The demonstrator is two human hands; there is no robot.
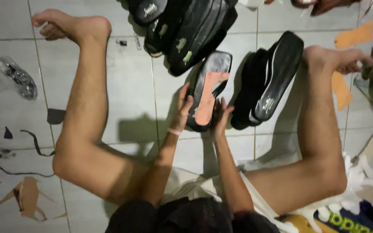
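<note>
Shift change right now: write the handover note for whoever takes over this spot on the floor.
Left hand: open, palm against the left edge of the black shoe sole.
Right hand: fingers at the sole's near end, steadying it.
The sole lies on the tiled floor between the legs, with an orange insole laid on top.
Done: insole is placed on the sole.
Left: whether it is pressed flat cannot be told. More black soles wait in a pile ahead and a pair to the right.

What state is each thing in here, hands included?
Black sandal: held upright, orange insole part-stuck.
Left hand: open, touching sandal's left edge.
Right hand: fingers at sandal's lower end.
Pair of black soles: lying overlapped on tiles.
Orange cutout: flat on floor.
</note>
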